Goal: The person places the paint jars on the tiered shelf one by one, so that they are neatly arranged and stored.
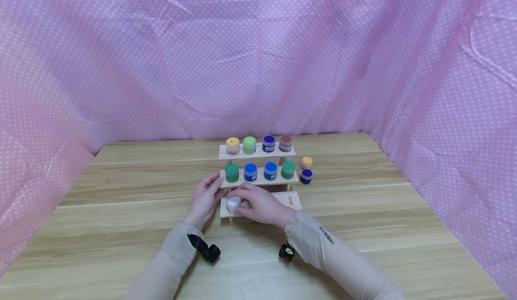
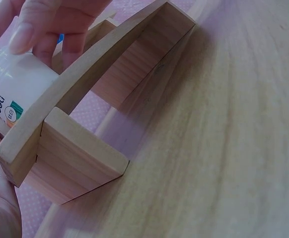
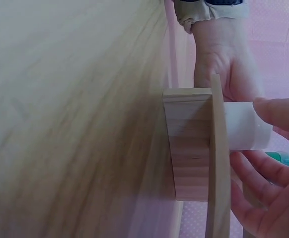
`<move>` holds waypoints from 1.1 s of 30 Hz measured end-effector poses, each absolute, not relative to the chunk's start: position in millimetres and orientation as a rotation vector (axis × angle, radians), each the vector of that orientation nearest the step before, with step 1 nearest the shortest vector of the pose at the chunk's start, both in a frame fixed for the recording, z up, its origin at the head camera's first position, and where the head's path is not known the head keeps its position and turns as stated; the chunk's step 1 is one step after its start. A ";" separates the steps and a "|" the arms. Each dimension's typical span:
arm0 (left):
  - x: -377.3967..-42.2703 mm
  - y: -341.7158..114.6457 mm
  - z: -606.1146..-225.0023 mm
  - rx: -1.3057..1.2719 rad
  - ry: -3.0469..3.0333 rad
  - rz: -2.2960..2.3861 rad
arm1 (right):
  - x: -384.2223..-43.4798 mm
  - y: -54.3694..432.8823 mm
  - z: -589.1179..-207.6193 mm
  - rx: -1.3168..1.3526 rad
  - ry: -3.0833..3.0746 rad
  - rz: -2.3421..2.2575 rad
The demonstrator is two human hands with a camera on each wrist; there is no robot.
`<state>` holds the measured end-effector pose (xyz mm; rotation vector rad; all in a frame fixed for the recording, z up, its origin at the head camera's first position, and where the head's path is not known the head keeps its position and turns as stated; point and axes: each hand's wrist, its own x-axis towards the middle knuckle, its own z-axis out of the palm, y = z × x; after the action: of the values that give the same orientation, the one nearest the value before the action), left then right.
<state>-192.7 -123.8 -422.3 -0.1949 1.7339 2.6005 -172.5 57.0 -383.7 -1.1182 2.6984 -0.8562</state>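
Observation:
A three-step wooden rack [image 1: 288, 200] stands on the table. My right hand [image 1: 262, 203] holds a white jar [image 1: 233, 204] at the left end of its lowest step, thumb on one side and fingers on the other. In the right wrist view, the white jar [image 3: 246, 126] has its base against the board. My left hand [image 1: 203, 201] rests by the rack's left side, its fingertips at the end of the middle step. In the left wrist view, printing shows on the white jar [image 2: 23, 87], and part of my left hand [image 2: 0, 208] appears below it.
On the middle step stand green jars [image 1: 232, 173] and blue jars [image 1: 250, 172]. The top step bears yellow [image 1: 232, 146], light green [image 1: 249, 145], purple [image 1: 268, 144] and red-brown [image 1: 285, 143] jars. Right of the rack, a yellow jar [image 1: 307, 163] and a purple jar [image 1: 306, 176] stand on the table [image 1: 363, 201].

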 end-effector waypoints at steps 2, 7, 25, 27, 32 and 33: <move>-192.9 -123.7 -422.7 -0.194 1.726 2.608 | -172.2 58.3 -381.9 -1.116 2.699 -0.877; -193.5 -123.4 -422.4 -0.217 1.720 2.597 | -171.4 64.2 -375.9 -1.071 2.692 -0.908; -193.8 -124.2 -421.9 -0.214 1.787 2.565 | -176.2 100.2 -359.6 -1.139 2.761 -0.926; -193.6 -124.2 -422.3 -0.212 1.784 2.570 | -177.1 104.3 -357.4 -1.156 2.788 -0.940; -193.8 -124.4 -422.3 -0.212 1.773 2.570 | -178.8 116.7 -346.9 -1.177 2.841 -0.998; -193.9 -124.5 -422.2 -0.209 1.773 2.568 | -179.5 119.3 -344.5 -1.170 2.847 -1.009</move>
<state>-193.9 -124.5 -422.2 -0.2091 1.7733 2.5680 -179.5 119.3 -344.5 -1.1700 2.8470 -1.0088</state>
